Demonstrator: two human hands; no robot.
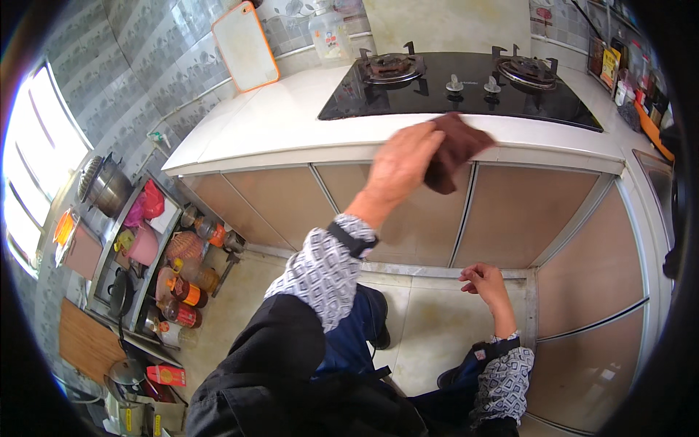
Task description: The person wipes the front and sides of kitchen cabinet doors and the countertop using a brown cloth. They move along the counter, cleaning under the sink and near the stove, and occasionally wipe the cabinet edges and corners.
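Note:
My left hand [401,164] grips a dark brown cloth [458,147] at the front edge of the white countertop [256,125], just in front of the black glass gas hob [437,104]. The cloth hangs partly over the counter's edge and looks slightly blurred. Lower and to the right, my right hand [483,281] hangs in the air above the floor, its fingers loosely bent and holding nothing. Two burners with dark pan supports and two control knobs [454,84] are on the hob.
An orange-rimmed cutting board [246,49] leans on the tiled wall. Cabinet doors [524,213] line the counter's front. At left, a metal rack [147,273] holds pots and bags, with bottles [185,292] beside it. Seasoning bottles stand at far right, near a sink [655,175].

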